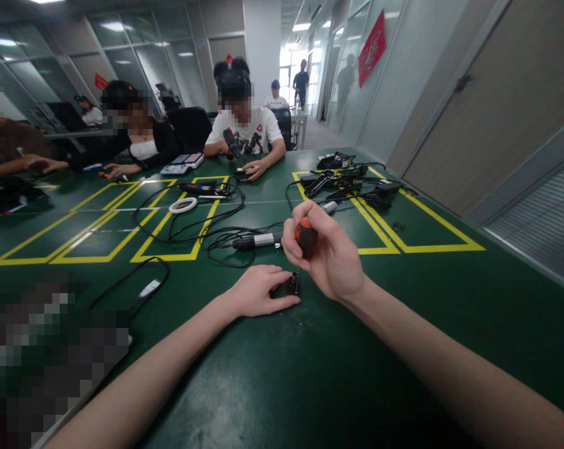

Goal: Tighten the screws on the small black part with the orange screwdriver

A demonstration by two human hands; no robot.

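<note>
A small black part (pixel 292 284) stands on the green table (pixel 244 374), with my left hand (pixel 263 292) closed around its left side, thumb and fingers on it. Above and to the right, my right hand (pixel 326 252) is wrapped round the orange and black handle of a screwdriver (pixel 306 237). The screwdriver's thin shaft points down at the black part; whether its tip touches is too small to tell. Just behind my hands lies a black and silver cylindrical tool (pixel 258 241) with a cable.
Black cables and devices (pixel 329 182) are heaped at the back right. A white ring (pixel 183 205) and another corded tool (pixel 202 188) lie back left among yellow tape outlines. Across the table a person (pixel 247 128) holds a power tool; others sit further left.
</note>
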